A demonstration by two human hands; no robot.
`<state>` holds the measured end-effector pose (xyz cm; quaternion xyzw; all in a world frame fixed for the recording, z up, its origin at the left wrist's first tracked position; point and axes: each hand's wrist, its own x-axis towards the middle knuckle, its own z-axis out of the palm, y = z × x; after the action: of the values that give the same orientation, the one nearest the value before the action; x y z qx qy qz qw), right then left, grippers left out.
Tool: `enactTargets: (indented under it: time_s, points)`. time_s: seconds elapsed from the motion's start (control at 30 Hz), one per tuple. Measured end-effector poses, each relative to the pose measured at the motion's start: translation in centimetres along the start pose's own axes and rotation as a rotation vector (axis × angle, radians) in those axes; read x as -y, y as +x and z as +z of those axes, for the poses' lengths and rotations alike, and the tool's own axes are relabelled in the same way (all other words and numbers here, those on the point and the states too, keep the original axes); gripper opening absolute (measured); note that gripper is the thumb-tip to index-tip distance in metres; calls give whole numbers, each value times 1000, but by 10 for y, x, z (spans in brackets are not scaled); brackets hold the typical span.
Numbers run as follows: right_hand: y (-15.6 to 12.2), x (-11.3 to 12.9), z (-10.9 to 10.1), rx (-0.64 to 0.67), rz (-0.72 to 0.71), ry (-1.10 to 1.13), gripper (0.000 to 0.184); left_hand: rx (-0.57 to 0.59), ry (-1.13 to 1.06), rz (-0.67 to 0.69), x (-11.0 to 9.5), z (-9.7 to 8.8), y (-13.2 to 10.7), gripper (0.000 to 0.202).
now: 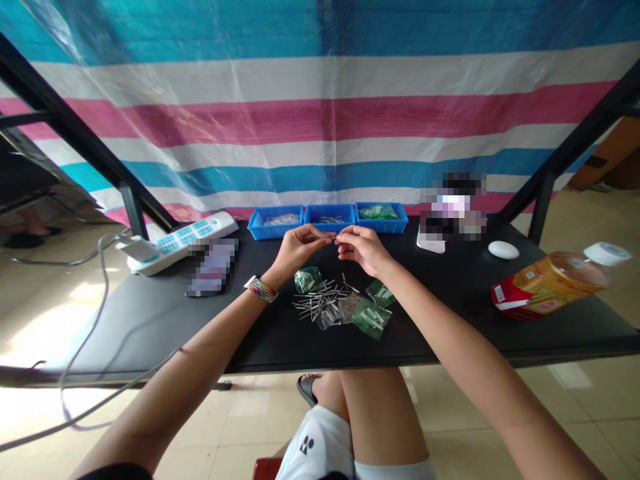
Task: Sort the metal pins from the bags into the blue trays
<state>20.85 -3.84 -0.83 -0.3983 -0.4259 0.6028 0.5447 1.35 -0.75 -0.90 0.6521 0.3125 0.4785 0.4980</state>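
Note:
My left hand [299, 245] and my right hand [363, 248] meet above the black table [150, 313], fingertips pinched together on a thin metal pin [334, 238] held between them. Below the hands lies a loose pile of metal pins [320, 301] with small green and clear plastic bags [373, 317] around it. A beaded band sits on my left wrist.
Three blue trays [275, 230] stand in a row at the table's back edge. A white power strip [175, 243] and a phone [213, 267] lie at the left. A white round object [503, 249] and a lying drink bottle [550, 283] are at the right.

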Motion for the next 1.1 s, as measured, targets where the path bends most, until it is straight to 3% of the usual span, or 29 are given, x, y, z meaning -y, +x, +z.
enactTargets:
  time_s: [0.2,0.3,0.63,1.1]
  points:
    - [2,1,-2,9,-304,-201,34,34,57,-83,1,-6,2,46]
    - [2,1,-2,30,-358,-270,34,65,64,-114,3,-9,3,48]
    - [1,3,-4,3,-240,-259,31,31,-20,-101,-3,-6,1,23]
    - [-1,2,-1,26,-87,-145,31,13,8,-87,-3,-6,1,24]
